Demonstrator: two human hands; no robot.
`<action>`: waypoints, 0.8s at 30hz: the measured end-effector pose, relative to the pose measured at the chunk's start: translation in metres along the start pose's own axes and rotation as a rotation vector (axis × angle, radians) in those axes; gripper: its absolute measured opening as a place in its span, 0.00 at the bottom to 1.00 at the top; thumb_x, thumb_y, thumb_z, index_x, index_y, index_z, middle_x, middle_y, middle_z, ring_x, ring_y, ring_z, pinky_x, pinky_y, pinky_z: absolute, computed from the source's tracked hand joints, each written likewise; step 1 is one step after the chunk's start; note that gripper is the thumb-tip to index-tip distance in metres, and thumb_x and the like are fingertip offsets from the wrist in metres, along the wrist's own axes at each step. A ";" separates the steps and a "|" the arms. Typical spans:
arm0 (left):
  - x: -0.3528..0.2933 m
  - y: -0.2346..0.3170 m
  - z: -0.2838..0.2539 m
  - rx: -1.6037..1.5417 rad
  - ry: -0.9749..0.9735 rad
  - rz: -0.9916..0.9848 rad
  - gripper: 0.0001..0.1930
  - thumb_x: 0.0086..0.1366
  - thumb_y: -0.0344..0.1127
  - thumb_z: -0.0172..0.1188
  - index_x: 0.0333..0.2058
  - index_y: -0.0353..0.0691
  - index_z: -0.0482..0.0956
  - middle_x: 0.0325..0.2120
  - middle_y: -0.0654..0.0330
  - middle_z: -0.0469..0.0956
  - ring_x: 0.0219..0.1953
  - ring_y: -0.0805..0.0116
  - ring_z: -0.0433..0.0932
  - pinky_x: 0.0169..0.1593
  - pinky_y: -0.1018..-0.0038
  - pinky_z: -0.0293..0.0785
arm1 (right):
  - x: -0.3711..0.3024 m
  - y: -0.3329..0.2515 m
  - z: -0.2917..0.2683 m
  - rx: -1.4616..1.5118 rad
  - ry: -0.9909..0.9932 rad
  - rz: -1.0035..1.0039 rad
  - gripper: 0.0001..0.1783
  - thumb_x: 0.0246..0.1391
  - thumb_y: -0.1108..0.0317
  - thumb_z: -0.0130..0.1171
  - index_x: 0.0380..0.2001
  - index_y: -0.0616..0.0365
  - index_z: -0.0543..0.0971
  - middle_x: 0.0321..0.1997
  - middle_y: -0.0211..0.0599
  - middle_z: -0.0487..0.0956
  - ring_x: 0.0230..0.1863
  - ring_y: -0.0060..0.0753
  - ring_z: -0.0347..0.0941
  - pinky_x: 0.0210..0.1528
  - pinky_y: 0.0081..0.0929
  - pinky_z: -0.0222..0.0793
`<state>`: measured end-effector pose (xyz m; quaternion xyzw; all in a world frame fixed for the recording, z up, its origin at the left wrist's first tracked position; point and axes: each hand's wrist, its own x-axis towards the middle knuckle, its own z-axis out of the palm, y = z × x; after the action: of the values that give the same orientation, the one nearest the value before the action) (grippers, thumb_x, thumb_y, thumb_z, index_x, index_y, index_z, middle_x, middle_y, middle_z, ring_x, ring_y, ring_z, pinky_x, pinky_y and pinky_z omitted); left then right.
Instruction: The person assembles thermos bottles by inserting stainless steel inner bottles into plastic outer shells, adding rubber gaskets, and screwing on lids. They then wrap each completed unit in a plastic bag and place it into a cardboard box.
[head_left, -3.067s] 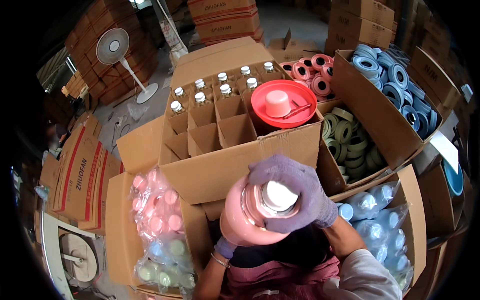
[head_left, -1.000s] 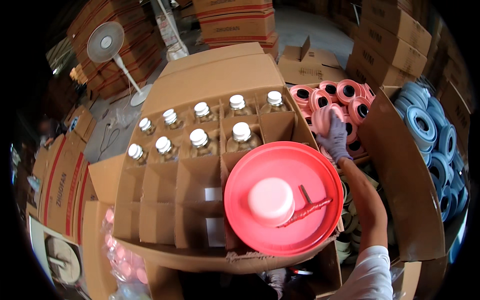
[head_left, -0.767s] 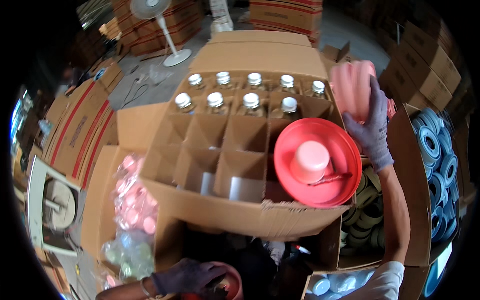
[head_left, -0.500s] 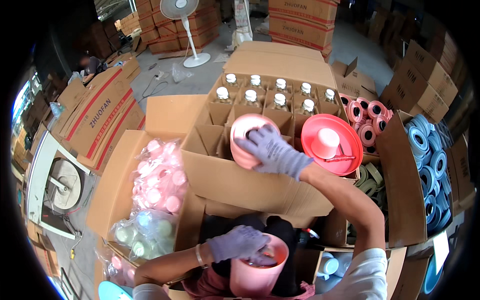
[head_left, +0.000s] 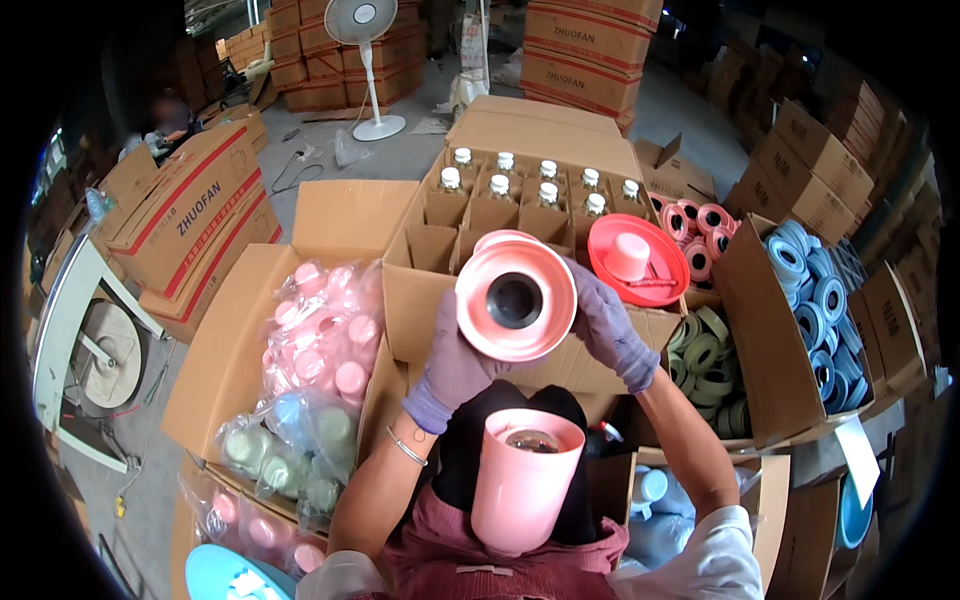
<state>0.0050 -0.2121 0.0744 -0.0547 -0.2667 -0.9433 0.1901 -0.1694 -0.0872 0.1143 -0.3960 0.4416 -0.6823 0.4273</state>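
Note:
Both my hands hold a round pink flask collar [head_left: 470, 318] up over the near edge of the bottle carton, its black-lined hole facing me. My left hand [head_left: 450, 355] wraps its lower left side. My right hand [head_left: 608, 325] grips its right side, with some fingers hidden behind. Below, a pink flask body [head_left: 522, 490] leans upright between my thighs, with no hand on it. A shiny liner [head_left: 532, 441] shows inside its open mouth. Behind the collar, a divided carton [head_left: 420, 275] carries several white-capped bottles [head_left: 499, 187].
On the carton's right corner sits a red dish [head_left: 668, 262] with a pink cup in it. Boxes of pink, green and blue rings [head_left: 826, 340] stand to the right. Bagged pink cups [head_left: 325, 340] fill a box at left. Further back are a fan [head_left: 370, 70] and stacked cartons.
My left hand has left the flask body and risen to the collar. My right hand has shifted from reaching into a pink piece at the carton to the collar's right side.

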 end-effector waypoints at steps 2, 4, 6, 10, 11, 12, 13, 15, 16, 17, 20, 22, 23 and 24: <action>-0.006 -0.007 -0.001 0.057 0.092 0.008 0.35 0.72 0.62 0.42 0.66 0.43 0.57 0.63 0.54 0.64 0.62 0.54 0.69 0.57 0.47 0.75 | -0.007 0.010 -0.012 -0.939 0.231 -0.434 0.35 0.55 0.57 0.62 0.63 0.60 0.66 0.63 0.45 0.68 0.63 0.46 0.65 0.64 0.44 0.62; -0.013 -0.008 -0.004 0.191 0.149 0.001 0.33 0.73 0.57 0.43 0.66 0.40 0.57 0.62 0.53 0.65 0.61 0.51 0.70 0.59 0.47 0.73 | -0.020 -0.001 0.007 -1.534 0.118 -0.807 0.34 0.50 0.63 0.63 0.60 0.58 0.68 0.63 0.51 0.66 0.64 0.58 0.62 0.66 0.49 0.58; -0.023 -0.015 -0.001 0.389 0.224 0.082 0.31 0.73 0.54 0.46 0.64 0.37 0.60 0.59 0.53 0.68 0.58 0.55 0.73 0.57 0.53 0.76 | -0.030 -0.004 0.031 -1.661 -0.218 -0.898 0.36 0.47 0.61 0.64 0.61 0.57 0.67 0.63 0.55 0.66 0.63 0.60 0.63 0.62 0.49 0.61; -0.024 -0.024 0.000 0.660 0.396 0.254 0.25 0.71 0.51 0.55 0.55 0.34 0.71 0.47 0.58 0.76 0.46 0.70 0.78 0.49 0.69 0.80 | -0.046 -0.008 0.048 -1.014 0.169 0.325 0.35 0.50 0.60 0.63 0.61 0.56 0.66 0.60 0.53 0.67 0.59 0.57 0.68 0.56 0.42 0.72; -0.024 -0.021 0.000 0.675 0.421 0.305 0.25 0.70 0.51 0.56 0.53 0.35 0.73 0.43 0.61 0.78 0.43 0.74 0.79 0.47 0.72 0.80 | -0.051 -0.008 0.048 -1.092 0.150 0.276 0.34 0.51 0.61 0.62 0.61 0.57 0.66 0.59 0.54 0.67 0.58 0.56 0.68 0.55 0.42 0.72; -0.024 -0.017 0.002 0.713 0.423 0.282 0.25 0.71 0.50 0.56 0.54 0.34 0.73 0.42 0.60 0.78 0.43 0.73 0.79 0.45 0.74 0.80 | -0.050 -0.005 0.043 -1.250 0.072 0.056 0.34 0.51 0.61 0.63 0.60 0.57 0.66 0.59 0.54 0.68 0.57 0.56 0.69 0.55 0.42 0.72; -0.023 -0.016 0.009 0.675 0.375 0.215 0.25 0.71 0.50 0.56 0.54 0.34 0.72 0.42 0.60 0.78 0.42 0.73 0.79 0.45 0.75 0.79 | -0.052 -0.004 0.037 -1.425 0.039 -0.174 0.33 0.51 0.62 0.63 0.60 0.58 0.66 0.58 0.54 0.68 0.57 0.55 0.69 0.54 0.42 0.72; -0.027 -0.014 0.022 0.605 0.284 0.070 0.25 0.71 0.50 0.56 0.55 0.34 0.72 0.42 0.60 0.79 0.41 0.74 0.79 0.43 0.76 0.79 | -0.041 0.002 0.020 -1.823 -0.155 -1.025 0.33 0.51 0.62 0.64 0.59 0.60 0.67 0.56 0.54 0.69 0.56 0.54 0.69 0.53 0.42 0.72; -0.028 -0.014 0.015 0.584 0.202 -0.008 0.28 0.70 0.52 0.57 0.56 0.33 0.71 0.49 0.59 0.76 0.46 0.71 0.78 0.49 0.75 0.76 | -0.042 0.003 0.020 -1.851 -0.188 -1.038 0.28 0.55 0.64 0.60 0.57 0.60 0.68 0.55 0.53 0.70 0.56 0.54 0.68 0.54 0.39 0.71; -0.027 -0.019 0.018 0.646 0.186 0.053 0.28 0.67 0.51 0.60 0.56 0.34 0.72 0.52 0.57 0.74 0.49 0.68 0.76 0.53 0.72 0.74 | -0.044 0.006 0.024 -1.560 -0.064 -0.894 0.25 0.56 0.66 0.59 0.57 0.59 0.69 0.55 0.52 0.70 0.57 0.52 0.69 0.56 0.38 0.71; -0.020 -0.032 0.032 1.204 0.095 0.391 0.31 0.59 0.50 0.68 0.56 0.39 0.74 0.60 0.51 0.67 0.59 0.57 0.68 0.62 0.63 0.66 | -0.048 0.029 0.042 -0.573 0.320 -0.219 0.21 0.61 0.71 0.56 0.58 0.55 0.70 0.57 0.46 0.73 0.59 0.40 0.70 0.61 0.34 0.67; -0.001 -0.032 0.054 1.648 -0.256 0.826 0.35 0.48 0.48 0.75 0.57 0.49 0.77 0.64 0.47 0.63 0.64 0.46 0.61 0.66 0.56 0.59 | -0.052 0.059 -0.018 0.077 0.038 0.031 0.29 0.58 0.64 0.62 0.62 0.53 0.68 0.60 0.39 0.74 0.60 0.35 0.70 0.63 0.33 0.66; 0.000 -0.028 0.048 1.844 -0.387 0.918 0.37 0.45 0.50 0.76 0.57 0.53 0.78 0.62 0.49 0.66 0.65 0.45 0.61 0.65 0.54 0.59 | -0.058 0.062 -0.022 -0.263 -0.106 -0.074 0.30 0.59 0.62 0.61 0.64 0.51 0.67 0.62 0.37 0.72 0.62 0.35 0.68 0.65 0.35 0.64; 0.000 -0.025 0.053 1.922 -0.500 0.856 0.37 0.47 0.47 0.76 0.58 0.51 0.76 0.61 0.50 0.67 0.65 0.48 0.63 0.65 0.56 0.61 | -0.064 0.058 -0.027 -0.672 -0.197 -0.242 0.31 0.61 0.61 0.60 0.65 0.48 0.65 0.64 0.36 0.71 0.64 0.35 0.66 0.67 0.36 0.63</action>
<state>-0.0048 -0.1642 0.1074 -0.1623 -0.8850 -0.1567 0.4073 -0.1598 -0.0342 0.0414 -0.6273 0.5478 -0.5034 0.2302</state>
